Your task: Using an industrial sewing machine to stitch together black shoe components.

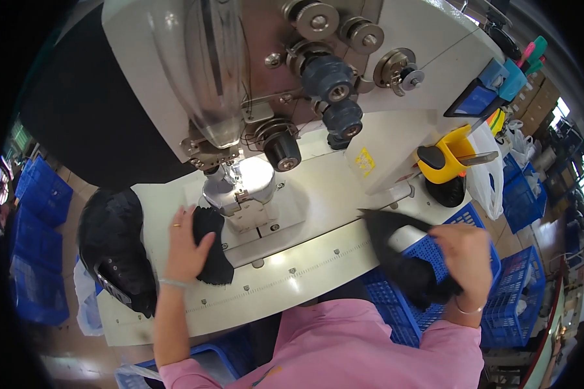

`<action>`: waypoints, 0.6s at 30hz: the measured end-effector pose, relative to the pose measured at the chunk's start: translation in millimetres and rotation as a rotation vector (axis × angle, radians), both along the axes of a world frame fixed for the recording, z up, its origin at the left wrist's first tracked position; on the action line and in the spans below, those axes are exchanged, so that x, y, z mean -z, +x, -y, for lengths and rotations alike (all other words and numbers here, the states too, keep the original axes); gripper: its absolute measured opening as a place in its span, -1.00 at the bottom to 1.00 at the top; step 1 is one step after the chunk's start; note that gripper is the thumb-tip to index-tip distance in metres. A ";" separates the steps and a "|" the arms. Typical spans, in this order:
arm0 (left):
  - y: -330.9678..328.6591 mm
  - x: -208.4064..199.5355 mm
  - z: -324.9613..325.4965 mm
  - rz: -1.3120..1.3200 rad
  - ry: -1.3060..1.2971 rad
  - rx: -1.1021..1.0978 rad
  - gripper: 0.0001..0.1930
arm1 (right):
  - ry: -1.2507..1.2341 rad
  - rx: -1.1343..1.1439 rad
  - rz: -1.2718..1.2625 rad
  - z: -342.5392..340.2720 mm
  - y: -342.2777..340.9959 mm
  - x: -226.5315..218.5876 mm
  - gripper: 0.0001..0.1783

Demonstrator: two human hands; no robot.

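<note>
My left hand (188,249) lies flat on the white table with its fingers stretched out, touching the edge of a small black fabric piece (212,249) with a jagged rim. That piece lies just left of the lit needle area of a sewing machine (240,185). On the right, my right hand (466,259) is closed on a limp black fabric piece (399,253), held over the table's edge and a blue basket (415,318). One end of this cloth reaches toward the machine's base. Motion blurs the hand slightly.
Left of my left hand sits a pile of black sewn pieces (113,253). A yellow holder (449,155) and a small screen (477,98) are at the machine's right. Several blue crates (42,246) stand on the floor at both sides. A white plastic bag (490,172) hangs at right.
</note>
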State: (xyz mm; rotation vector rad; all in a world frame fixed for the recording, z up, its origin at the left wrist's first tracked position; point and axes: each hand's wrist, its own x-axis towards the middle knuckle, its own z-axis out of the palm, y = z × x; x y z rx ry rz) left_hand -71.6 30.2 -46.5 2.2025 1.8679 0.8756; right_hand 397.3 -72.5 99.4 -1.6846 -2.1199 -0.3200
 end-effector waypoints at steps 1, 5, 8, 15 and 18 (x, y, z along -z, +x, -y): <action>10.9 12.3 -1.8 0.026 -0.034 -0.009 -0.30 | -0.123 -0.205 -0.055 -13.0 -8.6 11.0 -0.75; 52.0 23.2 -5.8 -0.261 0.006 -0.183 -0.31 | -0.336 -0.679 0.008 -57.7 -67.2 70.0 -0.67; 46.3 17.8 -3.3 -0.338 0.139 -0.060 -0.30 | -0.389 -0.695 0.154 -68.8 -106.8 105.1 -0.66; 49.8 -57.2 20.5 0.759 0.073 0.068 -0.37 | 0.059 -0.931 0.152 -91.2 -125.1 48.4 -0.53; 44.3 -85.1 37.0 1.041 0.099 0.234 -0.47 | 0.563 -0.829 0.106 -104.0 -134.5 32.2 -0.62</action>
